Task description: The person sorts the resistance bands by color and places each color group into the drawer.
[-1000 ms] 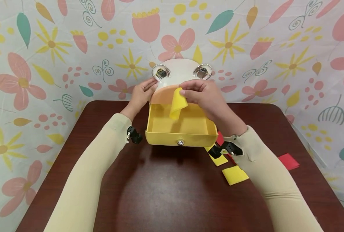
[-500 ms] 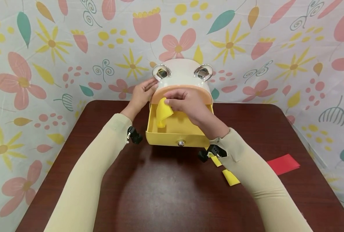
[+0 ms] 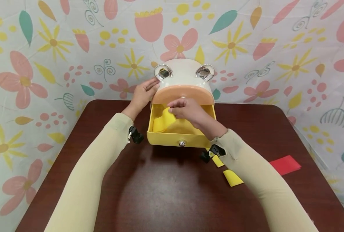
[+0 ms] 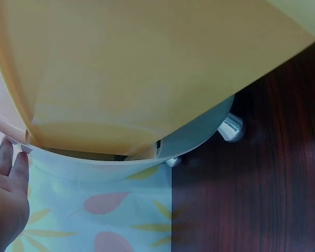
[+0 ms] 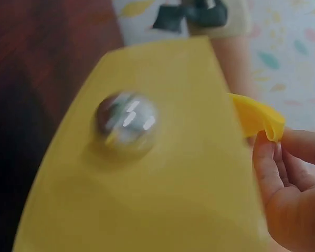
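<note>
A small animal-shaped drawer box (image 3: pixel 186 72), white with an orange front and two silver mirrored eyes, stands at the back of the table. Its lower yellow drawer (image 3: pixel 166 139) with a silver knob (image 3: pixel 182 143) is pulled out. My left hand (image 3: pixel 143 95) rests its fingers on the box's left side; in the left wrist view the hand (image 4: pixel 8 194) shows at the white rim. Over the drawer, my right hand (image 3: pixel 186 111) pinches the edge of a soft, bent yellow sheet (image 3: pixel 162 121), whose lower part lies inside the drawer. The right wrist view shows the pinched fold (image 5: pixel 273 126) behind the drawer front.
Right of the box, yellow pieces (image 3: pixel 232 178) and a flat red piece (image 3: pixel 286 165) lie on the dark wooden table (image 3: pixel 166 193), partly hidden by the right arm. A flower-patterned cloth (image 3: pixel 102 42) hangs close behind the box.
My right hand has moved left and down with the yellow sheet, from in front of the orange panel into the drawer's left part. My left hand stays on the box's side.
</note>
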`<state>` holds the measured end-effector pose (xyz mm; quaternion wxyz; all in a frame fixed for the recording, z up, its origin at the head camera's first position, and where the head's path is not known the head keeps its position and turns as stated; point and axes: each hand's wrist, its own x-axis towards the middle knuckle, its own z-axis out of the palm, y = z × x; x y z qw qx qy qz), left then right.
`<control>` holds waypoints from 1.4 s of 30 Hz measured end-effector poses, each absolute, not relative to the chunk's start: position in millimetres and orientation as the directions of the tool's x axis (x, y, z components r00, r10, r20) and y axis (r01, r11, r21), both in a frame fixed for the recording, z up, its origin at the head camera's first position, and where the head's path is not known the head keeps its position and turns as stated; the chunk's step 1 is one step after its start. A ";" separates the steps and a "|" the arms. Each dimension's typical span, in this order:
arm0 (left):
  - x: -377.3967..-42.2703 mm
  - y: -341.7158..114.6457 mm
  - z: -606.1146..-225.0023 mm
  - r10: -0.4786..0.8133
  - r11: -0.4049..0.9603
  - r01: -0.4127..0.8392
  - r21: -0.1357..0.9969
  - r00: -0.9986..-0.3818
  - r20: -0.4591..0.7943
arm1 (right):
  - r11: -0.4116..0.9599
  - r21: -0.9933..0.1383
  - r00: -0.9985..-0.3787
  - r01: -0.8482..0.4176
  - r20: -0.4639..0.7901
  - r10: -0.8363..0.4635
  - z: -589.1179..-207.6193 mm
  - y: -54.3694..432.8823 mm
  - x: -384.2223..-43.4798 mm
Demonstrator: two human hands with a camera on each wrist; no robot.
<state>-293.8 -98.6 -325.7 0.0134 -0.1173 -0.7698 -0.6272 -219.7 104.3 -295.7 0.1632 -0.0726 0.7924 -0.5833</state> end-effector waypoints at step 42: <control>-296.0 -106.9 -326.2 0.169 0.177 0.201 0.963 -0.971 0.171 | 0.775 -0.612 -0.951 -0.156 -0.118 -0.285 -330.7 150.1 -234.0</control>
